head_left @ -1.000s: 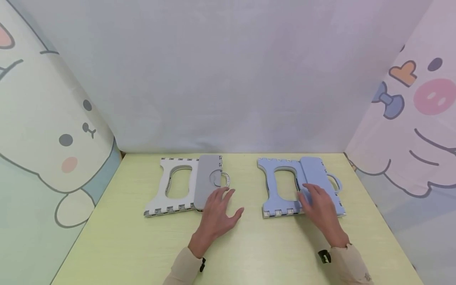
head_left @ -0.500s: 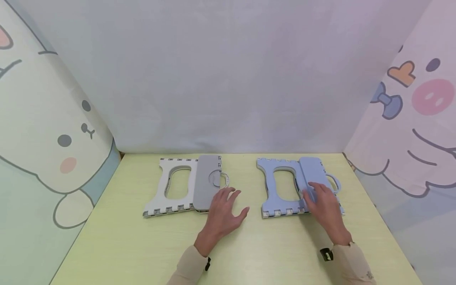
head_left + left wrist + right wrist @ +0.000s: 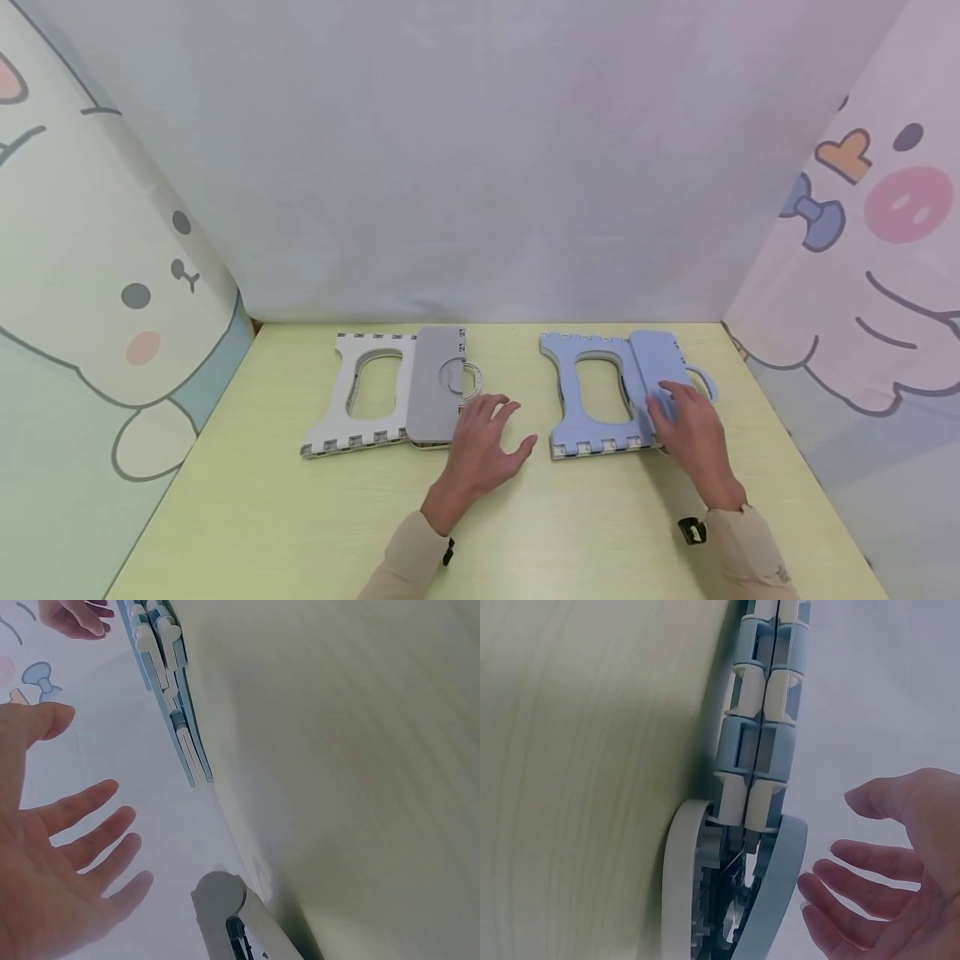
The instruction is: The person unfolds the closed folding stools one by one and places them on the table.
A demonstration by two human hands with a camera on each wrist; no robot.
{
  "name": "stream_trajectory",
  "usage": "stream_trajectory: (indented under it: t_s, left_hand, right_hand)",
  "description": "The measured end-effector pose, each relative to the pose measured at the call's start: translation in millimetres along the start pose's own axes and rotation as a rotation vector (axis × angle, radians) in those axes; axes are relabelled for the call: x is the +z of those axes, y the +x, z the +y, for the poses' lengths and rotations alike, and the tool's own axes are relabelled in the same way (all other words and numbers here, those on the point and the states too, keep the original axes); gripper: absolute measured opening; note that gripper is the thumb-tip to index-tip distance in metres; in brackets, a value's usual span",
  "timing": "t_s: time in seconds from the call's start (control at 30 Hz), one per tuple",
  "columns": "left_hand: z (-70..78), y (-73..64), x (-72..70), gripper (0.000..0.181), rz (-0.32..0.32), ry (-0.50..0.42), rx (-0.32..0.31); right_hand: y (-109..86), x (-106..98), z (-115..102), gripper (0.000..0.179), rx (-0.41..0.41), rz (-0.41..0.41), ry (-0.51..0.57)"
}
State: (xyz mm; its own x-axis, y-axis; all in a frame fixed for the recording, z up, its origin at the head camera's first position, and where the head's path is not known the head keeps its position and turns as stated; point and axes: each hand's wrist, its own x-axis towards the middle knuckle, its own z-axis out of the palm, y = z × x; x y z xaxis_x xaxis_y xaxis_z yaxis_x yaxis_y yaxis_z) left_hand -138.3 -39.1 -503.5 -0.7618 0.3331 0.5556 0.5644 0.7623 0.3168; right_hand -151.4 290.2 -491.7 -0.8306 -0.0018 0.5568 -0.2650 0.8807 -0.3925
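The table (image 3: 225,508) has a pale yellow-green, finely grained top enclosed on three sides. Far: plain grey-lilac backdrop (image 3: 480,167), faintly creased, pinker toward the upper right. Left: left panel (image 3: 45,483), printed with a white cartoon animal (image 3: 82,233). Right: right panel (image 3: 930,475), printed with a pig-snouted cartoon figure (image 3: 907,204) and blue bow (image 3: 812,211). Lighting: diffuse, with soft shadows.

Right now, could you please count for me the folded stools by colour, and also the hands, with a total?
Grey-and-white stool: 1
Mostly blue stool: 1
Hands, left hand and right hand: 2
Total: 4
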Motion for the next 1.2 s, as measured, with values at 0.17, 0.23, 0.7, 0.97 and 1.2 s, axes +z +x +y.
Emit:
stream_trajectory:
  t_s: [0.17, 0.23, 0.7, 0.97, 1.2]
  left_hand:
    - [4.7, 2.0, 1.9, 0.042, -0.025, -0.017, -0.010]
    - [6.2, 2.9, 2.9, 0.042, -0.039, -0.021, -0.017]
    - [12.7, 8.7, 15.0, 0.042, -0.046, -0.053, 0.013]
    - [16.1, 11.9, 20.7, 0.039, -0.060, -0.073, 0.021]
    - [20.1, 15.0, 25.6, 0.035, -0.054, -0.092, 0.042]
  right_hand:
    - [2.1, -2.5, 3.3, 0.030, 0.036, -0.027, 0.007]
    - [3.1, -3.5, 4.9, 0.030, 0.051, -0.037, 0.008]
    - [6.0, -6.7, 15.3, 0.031, 0.122, -0.052, -0.012]
    - [8.1, -9.0, 20.9, 0.031, 0.152, -0.085, -0.027]
    - [10.3, -8.5, 27.4, 0.031, 0.185, -0.084, -0.041]
